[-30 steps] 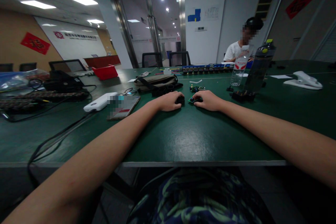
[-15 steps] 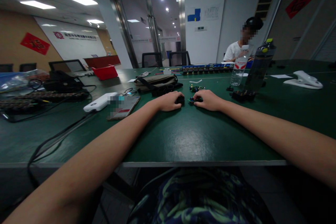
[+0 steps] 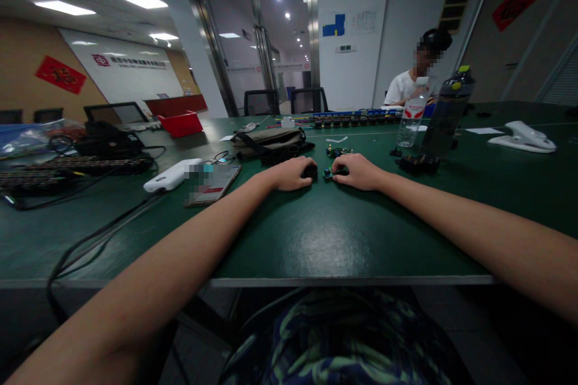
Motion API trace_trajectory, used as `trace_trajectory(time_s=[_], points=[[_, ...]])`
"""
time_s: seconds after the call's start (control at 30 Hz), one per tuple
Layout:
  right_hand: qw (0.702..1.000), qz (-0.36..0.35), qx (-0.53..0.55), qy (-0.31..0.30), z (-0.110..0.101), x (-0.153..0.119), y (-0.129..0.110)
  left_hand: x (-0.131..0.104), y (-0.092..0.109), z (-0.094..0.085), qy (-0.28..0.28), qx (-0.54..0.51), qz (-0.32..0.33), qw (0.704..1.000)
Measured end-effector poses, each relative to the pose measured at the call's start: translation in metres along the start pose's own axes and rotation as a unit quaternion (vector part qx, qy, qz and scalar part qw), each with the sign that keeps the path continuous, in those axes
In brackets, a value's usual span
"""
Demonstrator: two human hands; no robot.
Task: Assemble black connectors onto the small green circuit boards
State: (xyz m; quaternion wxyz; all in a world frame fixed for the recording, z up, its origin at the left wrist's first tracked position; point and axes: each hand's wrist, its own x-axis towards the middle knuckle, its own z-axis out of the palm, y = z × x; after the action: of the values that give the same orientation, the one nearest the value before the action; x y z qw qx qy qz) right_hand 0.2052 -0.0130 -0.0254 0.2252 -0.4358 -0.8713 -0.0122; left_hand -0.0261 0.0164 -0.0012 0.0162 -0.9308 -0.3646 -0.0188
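My left hand (image 3: 291, 174) rests on the green table with its fingers closed round a small black block-like part (image 3: 310, 173). Just across a narrow gap, my right hand (image 3: 359, 172) pinches a small circuit board (image 3: 329, 174), green and blue, close to the tabletop. Behind the right fingers lies another bunch of small green circuit boards (image 3: 338, 151). The undersides of both hands and the fingertips of the left are partly hidden.
A grey-brown bag (image 3: 271, 143) lies beyond my left hand. Left of it are a phone (image 3: 214, 185), a white power bank (image 3: 172, 175) and cables. Right stand a clear bottle (image 3: 410, 123) and a dark bottle (image 3: 445, 120). A person (image 3: 401, 87) sits across the table (image 3: 316, 240).
The small board in my right fingers has turned slightly, so more of its green and blue face shows. My left hand and the black part have stayed in place.
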Motion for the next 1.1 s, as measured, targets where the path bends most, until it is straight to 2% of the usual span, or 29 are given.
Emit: trace_trajectory(time_s=[0.3, 0.67, 0.8, 1.0, 1.1], points=[[1.0, -0.006, -0.009, -0.014, -0.001, 0.0, 0.007, 0.002, -0.003, 0.003, 0.009, -0.007, 0.008, 1.0], [0.994, 0.082, -0.039, -0.067, -0.016, 0.001, 0.013, 0.0, 0.0, 0.0, 0.022, -0.042, -0.009, 0.999], [0.994, 0.098, -0.011, -0.048, -0.016, -0.001, 0.013, 0.0, 0.0, 0.0, 0.016, -0.042, -0.02, 0.999], [0.997, 0.072, 0.015, -0.002, -0.011, -0.001, 0.009, 0.0, 0.002, 0.0, 0.009, -0.047, -0.025, 0.999], [0.996, 0.089, 0.015, 0.026, -0.011, 0.0, 0.008, 0.0, 0.003, -0.001, 0.011, -0.046, -0.027, 0.999]])
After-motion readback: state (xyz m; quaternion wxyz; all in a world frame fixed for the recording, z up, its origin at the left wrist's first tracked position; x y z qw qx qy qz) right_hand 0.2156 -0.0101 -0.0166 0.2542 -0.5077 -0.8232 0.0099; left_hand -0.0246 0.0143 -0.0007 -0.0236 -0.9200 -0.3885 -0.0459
